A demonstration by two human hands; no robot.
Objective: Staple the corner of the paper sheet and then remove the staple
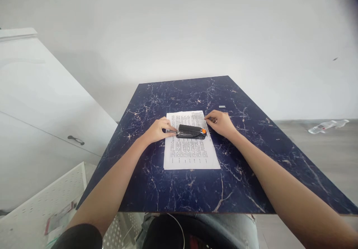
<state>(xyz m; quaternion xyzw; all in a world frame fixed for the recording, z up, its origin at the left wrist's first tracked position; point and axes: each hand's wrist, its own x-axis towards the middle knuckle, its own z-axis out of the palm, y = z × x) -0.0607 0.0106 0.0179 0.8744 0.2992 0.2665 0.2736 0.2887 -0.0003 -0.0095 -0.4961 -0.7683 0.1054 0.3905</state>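
A black stapler [191,131] with an orange patch at its right end lies across a printed sheet of paper [190,159]. At the stapler's left end, a thin metal part sticks out, and my left hand [159,130] pinches there with thumb and fingers. My right hand [221,123] is at the paper's upper right edge, thumb and index finger pressed together. Whatever those right fingertips hold, if anything, is too small to make out. Behind my right hand, a short grey strip that looks like staples [222,106] lies on the table.
The dark blue marbled table [179,193] has its far edge near a white wall [195,36]. A white cabinet [41,111] stands to the left, above a perforated white basket [64,178]. A clear plastic bottle [324,126] lies on the floor at right.
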